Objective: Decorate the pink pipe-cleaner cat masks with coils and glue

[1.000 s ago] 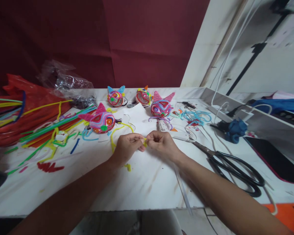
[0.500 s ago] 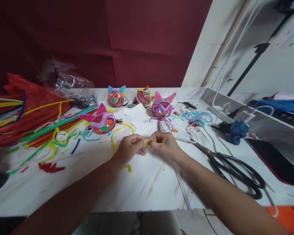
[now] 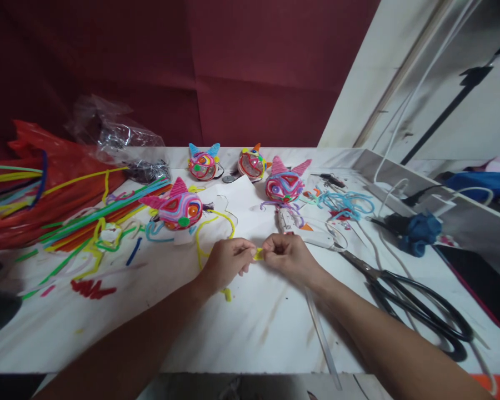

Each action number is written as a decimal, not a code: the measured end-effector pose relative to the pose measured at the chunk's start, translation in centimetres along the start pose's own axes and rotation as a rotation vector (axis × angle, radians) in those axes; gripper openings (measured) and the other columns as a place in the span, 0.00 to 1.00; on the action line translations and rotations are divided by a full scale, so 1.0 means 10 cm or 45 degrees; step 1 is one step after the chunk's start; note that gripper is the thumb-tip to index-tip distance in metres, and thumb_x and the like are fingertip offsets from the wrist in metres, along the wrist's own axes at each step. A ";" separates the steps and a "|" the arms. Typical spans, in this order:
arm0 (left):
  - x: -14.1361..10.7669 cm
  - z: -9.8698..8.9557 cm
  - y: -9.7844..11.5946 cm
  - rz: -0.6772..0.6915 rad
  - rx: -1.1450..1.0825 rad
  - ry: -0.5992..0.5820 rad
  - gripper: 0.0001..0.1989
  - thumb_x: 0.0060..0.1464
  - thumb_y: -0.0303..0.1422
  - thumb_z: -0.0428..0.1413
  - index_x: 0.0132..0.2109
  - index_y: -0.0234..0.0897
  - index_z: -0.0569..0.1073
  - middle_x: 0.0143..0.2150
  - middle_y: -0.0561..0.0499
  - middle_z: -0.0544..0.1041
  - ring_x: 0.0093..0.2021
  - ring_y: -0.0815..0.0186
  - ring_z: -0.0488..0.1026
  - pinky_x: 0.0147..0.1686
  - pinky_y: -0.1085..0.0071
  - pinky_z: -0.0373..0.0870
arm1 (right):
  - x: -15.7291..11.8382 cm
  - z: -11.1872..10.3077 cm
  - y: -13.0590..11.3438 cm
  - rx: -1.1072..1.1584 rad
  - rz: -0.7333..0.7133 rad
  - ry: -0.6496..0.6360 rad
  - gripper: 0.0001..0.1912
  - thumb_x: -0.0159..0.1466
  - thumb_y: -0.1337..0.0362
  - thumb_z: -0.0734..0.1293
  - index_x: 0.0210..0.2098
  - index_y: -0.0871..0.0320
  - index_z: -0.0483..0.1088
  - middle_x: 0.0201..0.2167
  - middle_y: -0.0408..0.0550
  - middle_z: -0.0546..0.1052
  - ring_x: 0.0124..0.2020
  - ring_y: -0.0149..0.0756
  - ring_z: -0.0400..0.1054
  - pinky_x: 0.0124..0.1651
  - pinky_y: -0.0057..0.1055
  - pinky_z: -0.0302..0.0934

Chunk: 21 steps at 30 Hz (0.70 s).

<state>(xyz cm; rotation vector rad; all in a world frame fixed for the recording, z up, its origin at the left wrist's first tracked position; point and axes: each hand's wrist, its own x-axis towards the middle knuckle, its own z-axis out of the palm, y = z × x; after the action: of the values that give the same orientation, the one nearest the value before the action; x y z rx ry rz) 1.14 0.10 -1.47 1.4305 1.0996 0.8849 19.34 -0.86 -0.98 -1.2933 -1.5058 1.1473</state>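
Note:
Between my two hands is a short piece of yellow pipe cleaner (image 3: 258, 254), mostly hidden by the fingertips. My left hand (image 3: 230, 261) pinches its left end, and my right hand (image 3: 288, 258) pinches the other end. Both hands hover low over the white table (image 3: 250, 328). A longer yellow pipe cleaner (image 3: 199, 244) curves behind my left hand, and a small yellow bit (image 3: 227, 295) lies below that hand. Beyond the hands sit cat-eared masks wound in coloured pipe cleaners: one pink-eared on the left (image 3: 179, 208), another pink-eared on the right (image 3: 284, 184).
Large black-handled scissors (image 3: 416, 300) lie right of my forearm, near a glue gun (image 3: 300, 233) and a clear glue stick (image 3: 323, 339). Loose pipe cleaners (image 3: 104, 214) spread at left beside a red bag (image 3: 66, 166). A phone (image 3: 477, 283) rests at far right.
The whole view has shifted slightly, so things on the table appear a little further right. Both hands keep their pinch on the yellow piece, with only slight finger movement.

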 end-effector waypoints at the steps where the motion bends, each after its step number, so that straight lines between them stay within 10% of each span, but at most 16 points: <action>1: 0.00 0.00 -0.01 -0.002 0.015 -0.001 0.07 0.52 0.31 0.61 0.26 0.38 0.77 0.16 0.57 0.69 0.17 0.71 0.64 0.20 0.75 0.61 | 0.00 0.00 0.01 -0.002 0.011 -0.005 0.10 0.47 0.56 0.68 0.19 0.55 0.68 0.17 0.37 0.65 0.21 0.26 0.54 0.24 0.27 0.47; 21: -0.02 0.06 0.02 -0.124 -0.051 0.130 0.05 0.42 0.30 0.57 0.25 0.38 0.78 0.16 0.58 0.68 0.19 0.71 0.61 0.22 0.74 0.58 | -0.02 -0.01 0.08 0.185 0.013 -0.185 0.12 0.52 0.57 0.76 0.24 0.56 0.71 0.19 0.36 0.66 0.21 0.26 0.52 0.25 0.28 0.45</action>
<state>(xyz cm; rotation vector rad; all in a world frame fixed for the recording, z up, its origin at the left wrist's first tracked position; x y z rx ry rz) 1.65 -0.22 -1.33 1.2997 1.2111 0.9136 19.62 -0.96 -1.71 -1.1412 -1.4909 1.3560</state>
